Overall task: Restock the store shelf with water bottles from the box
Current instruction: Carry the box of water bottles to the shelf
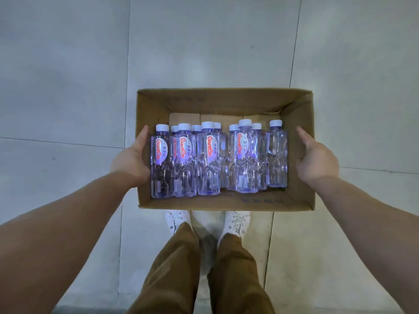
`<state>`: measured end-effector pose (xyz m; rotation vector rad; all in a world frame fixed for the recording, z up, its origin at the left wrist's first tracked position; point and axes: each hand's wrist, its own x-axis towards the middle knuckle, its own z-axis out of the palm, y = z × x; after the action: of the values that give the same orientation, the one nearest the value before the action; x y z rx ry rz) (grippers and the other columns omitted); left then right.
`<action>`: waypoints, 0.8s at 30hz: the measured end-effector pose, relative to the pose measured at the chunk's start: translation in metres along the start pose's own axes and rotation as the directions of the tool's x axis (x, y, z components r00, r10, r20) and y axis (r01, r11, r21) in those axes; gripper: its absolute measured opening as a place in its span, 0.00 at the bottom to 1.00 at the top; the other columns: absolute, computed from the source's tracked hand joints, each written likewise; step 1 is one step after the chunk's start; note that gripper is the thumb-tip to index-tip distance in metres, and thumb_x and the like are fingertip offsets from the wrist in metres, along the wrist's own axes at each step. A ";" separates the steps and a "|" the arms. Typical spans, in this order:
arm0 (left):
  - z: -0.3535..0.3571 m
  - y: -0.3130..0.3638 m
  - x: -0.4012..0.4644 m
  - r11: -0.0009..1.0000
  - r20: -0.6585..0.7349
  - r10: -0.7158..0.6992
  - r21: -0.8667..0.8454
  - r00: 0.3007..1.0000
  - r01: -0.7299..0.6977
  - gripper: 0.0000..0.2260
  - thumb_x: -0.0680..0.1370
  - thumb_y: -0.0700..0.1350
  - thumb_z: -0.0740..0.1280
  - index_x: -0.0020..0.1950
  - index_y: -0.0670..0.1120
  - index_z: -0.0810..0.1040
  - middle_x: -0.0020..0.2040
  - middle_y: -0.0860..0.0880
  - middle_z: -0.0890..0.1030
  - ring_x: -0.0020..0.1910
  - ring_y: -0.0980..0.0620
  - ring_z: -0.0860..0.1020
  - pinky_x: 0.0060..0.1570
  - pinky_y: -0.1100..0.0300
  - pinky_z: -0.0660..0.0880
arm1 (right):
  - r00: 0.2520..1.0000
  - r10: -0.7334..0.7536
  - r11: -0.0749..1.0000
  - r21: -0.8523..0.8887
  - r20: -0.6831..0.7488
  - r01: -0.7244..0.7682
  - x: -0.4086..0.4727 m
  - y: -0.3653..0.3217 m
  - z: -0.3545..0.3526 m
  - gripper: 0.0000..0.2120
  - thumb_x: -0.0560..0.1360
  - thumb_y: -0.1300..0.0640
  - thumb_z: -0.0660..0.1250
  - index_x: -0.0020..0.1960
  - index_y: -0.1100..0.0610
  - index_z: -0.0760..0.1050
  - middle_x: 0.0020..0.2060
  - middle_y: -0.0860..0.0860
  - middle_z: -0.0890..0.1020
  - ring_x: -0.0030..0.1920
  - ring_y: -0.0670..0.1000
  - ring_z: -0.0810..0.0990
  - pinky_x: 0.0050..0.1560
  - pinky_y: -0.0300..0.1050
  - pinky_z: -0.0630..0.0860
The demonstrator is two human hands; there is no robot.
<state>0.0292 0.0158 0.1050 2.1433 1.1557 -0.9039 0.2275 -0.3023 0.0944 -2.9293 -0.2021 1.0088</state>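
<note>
Left hand gripping open brown cardboard box at left wall, right hand at right wall, thumbs over rims, other fingers hidden outside. Keeping box level, clear purple-tinted water bottles staying put.

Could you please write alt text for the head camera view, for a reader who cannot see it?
Seen from above, a person's left hand and right hand hold the sides of an open cardboard box of clear water bottles with white caps. Below are brown trousers, white shoes and a grey tiled floor.
</note>
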 end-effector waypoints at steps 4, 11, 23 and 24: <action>-0.067 0.015 -0.050 1.000 -0.008 0.020 -0.019 1.000 -0.020 0.47 0.73 0.37 0.70 0.79 0.60 0.43 0.68 0.41 0.75 0.57 0.40 0.78 0.53 0.50 0.77 | 0.998 -0.033 0.999 -0.009 -0.052 0.032 -0.042 -0.022 -0.079 0.39 0.75 0.65 0.63 0.78 0.40 0.52 0.57 0.57 0.80 0.54 0.61 0.79 0.51 0.49 0.75; -0.210 0.016 -0.151 0.994 -0.092 0.056 -0.093 0.994 -0.064 0.46 0.71 0.37 0.69 0.79 0.58 0.45 0.69 0.42 0.75 0.61 0.40 0.77 0.57 0.54 0.74 | 0.981 -0.138 0.990 -0.004 -0.133 0.139 -0.121 -0.086 -0.230 0.40 0.73 0.64 0.61 0.78 0.40 0.50 0.52 0.57 0.82 0.52 0.60 0.80 0.45 0.47 0.72; -0.435 -0.088 -0.366 0.948 -0.334 -0.109 -0.319 0.936 -0.003 0.47 0.71 0.42 0.72 0.80 0.56 0.43 0.76 0.43 0.66 0.67 0.41 0.73 0.60 0.54 0.74 | 0.808 -0.553 0.831 -0.198 -0.201 0.520 -0.283 -0.300 -0.446 0.42 0.74 0.63 0.60 0.77 0.37 0.44 0.51 0.56 0.80 0.46 0.59 0.80 0.35 0.45 0.70; -0.448 -0.104 -0.385 0.934 -0.345 -0.142 -0.358 0.928 0.010 0.48 0.70 0.42 0.72 0.80 0.56 0.43 0.75 0.43 0.66 0.65 0.40 0.74 0.58 0.53 0.76 | 0.788 -0.585 0.807 -0.225 -0.191 0.545 -0.300 -0.323 -0.457 0.43 0.73 0.64 0.60 0.77 0.37 0.43 0.48 0.55 0.80 0.43 0.59 0.79 0.33 0.45 0.69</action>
<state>-0.0819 0.1938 0.6666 2.0225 1.4670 -0.2911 0.2385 -0.0192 0.6631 -2.7798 -1.1211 0.5365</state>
